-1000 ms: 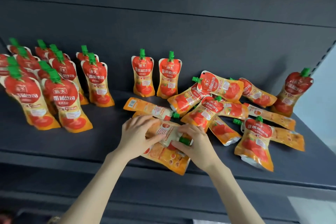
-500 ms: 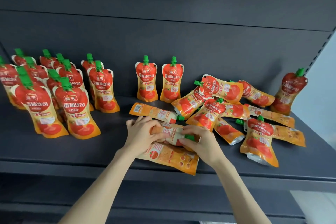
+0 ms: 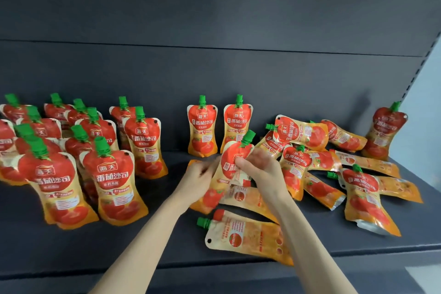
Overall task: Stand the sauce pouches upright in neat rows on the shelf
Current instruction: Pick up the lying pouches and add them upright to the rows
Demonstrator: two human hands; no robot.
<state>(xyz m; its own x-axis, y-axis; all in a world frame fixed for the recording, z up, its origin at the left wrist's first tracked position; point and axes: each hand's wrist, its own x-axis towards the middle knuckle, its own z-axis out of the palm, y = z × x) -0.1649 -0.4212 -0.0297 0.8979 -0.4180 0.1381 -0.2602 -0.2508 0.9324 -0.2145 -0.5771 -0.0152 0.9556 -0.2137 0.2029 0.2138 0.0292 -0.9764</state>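
Observation:
On the dark shelf (image 3: 155,241), both hands hold one red-and-orange sauce pouch with a green cap (image 3: 233,159), raised and tilted slightly right. My right hand (image 3: 261,169) pinches its right side. My left hand (image 3: 199,180), blurred, grips its left edge. Several pouches (image 3: 112,181) stand upright in rows on the left. Two more pouches (image 3: 202,126) stand side by side at the back centre. A pile of pouches (image 3: 300,133) lies flat to the right.
One pouch (image 3: 248,237) lies back-side up near the shelf's front edge, below my forearms, and another (image 3: 253,200) lies beneath my hands. A single pouch (image 3: 385,131) leans upright at the far right by the shelf's side post. The dark back panel rises behind everything.
Both hands have lifted a pouch off the lying ones and turned it from flat to nearly upright, cap up. The camera has moved closer.

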